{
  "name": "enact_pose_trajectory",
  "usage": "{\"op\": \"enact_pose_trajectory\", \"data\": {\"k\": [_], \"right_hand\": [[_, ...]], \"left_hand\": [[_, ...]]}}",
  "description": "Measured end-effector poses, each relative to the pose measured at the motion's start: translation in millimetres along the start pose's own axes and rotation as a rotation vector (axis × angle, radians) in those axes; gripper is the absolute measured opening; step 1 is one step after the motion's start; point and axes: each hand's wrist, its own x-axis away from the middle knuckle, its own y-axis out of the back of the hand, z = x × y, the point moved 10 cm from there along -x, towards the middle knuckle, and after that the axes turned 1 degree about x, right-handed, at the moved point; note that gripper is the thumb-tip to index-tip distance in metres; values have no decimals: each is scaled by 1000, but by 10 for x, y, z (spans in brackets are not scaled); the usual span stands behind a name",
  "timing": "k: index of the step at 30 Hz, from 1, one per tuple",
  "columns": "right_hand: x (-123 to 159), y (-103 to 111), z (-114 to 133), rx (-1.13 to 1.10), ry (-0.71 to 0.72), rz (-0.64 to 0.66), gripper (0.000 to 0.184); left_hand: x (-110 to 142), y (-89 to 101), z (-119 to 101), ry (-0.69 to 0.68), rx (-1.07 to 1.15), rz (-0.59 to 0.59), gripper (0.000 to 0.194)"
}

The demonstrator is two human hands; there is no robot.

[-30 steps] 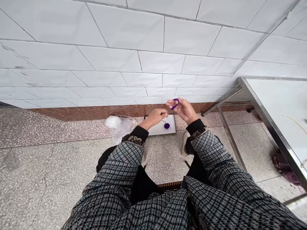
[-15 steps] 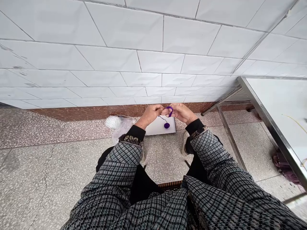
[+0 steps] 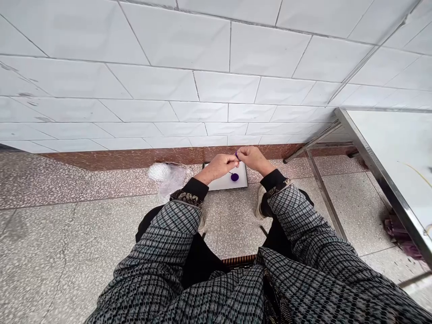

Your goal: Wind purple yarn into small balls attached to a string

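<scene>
My left hand (image 3: 221,166) and my right hand (image 3: 251,157) meet in front of me, above a white tray-like board with a dark edge (image 3: 219,183). Between the fingertips shows a small bit of purple yarn (image 3: 237,155), mostly hidden by the fingers. The right hand pinches it; the left hand's fingers are closed where they meet the right, and what they grip is largely covered. On the board lies a purple ball of yarn (image 3: 234,177), with a thin dark strand running up from it toward my left hand.
A clear plastic bag with white yarn or cord (image 3: 165,175) lies on the speckled floor (image 3: 101,243) to the left. A metal-framed white table (image 3: 388,144) stands at right, with a purple cloth (image 3: 403,234) beneath it. The tiled wall (image 3: 209,87) rises ahead.
My hands have come closer together and their fingers have closed. The purple loop that hung open between them is now mostly hidden. The ball stays in the same spot.
</scene>
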Motion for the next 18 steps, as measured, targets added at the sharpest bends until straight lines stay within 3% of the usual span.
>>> {"op": "enact_pose_trajectory", "data": {"k": [2, 4, 9, 13, 18], "right_hand": [[11, -47, 13, 37, 7, 62, 21], [39, -125, 22, -77, -10, 153, 23], [141, -278, 69, -720, -128, 322, 21], [125, -188, 102, -968, -104, 255, 35], [45, -13, 64, -982, -26, 50, 34]], "left_hand": [[2, 106, 20, 3, -2, -57, 23], [1, 195, 55, 6, 20, -106, 23], [-16, 321, 192, 34, 119, -197, 28], [-35, 270, 249, 72, 133, -202, 29], [-51, 20, 194, 93, 79, -56, 25]]}}
